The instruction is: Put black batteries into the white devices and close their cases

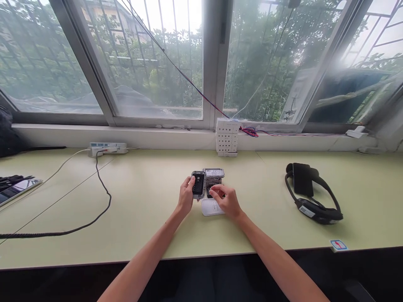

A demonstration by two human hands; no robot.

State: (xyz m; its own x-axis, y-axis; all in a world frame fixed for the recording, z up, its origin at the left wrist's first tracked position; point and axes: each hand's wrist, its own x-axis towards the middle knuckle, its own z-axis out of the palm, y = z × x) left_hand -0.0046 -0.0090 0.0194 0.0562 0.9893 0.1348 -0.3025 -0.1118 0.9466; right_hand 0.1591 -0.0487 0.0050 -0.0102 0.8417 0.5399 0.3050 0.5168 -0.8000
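Gripping the dark-faced device (198, 185) by its edge, the left hand (186, 195) has its fingers clamped on it just above the table (151, 226), in the head view. Over the open kit (214, 173) right beside it, the right hand (228, 201) brings its thumb and fingertips close together, though whether they pinch anything I can't tell, with the white cover (210, 207) lying just below on the tabletop.

From here I am seeing pale daylight coming through wide, grey-framed windows (217, 63), with barred greenery showing beyond the panes. A white sill (170, 136) is running beneath them, behind a pale yellow-green tabletop (141, 167).
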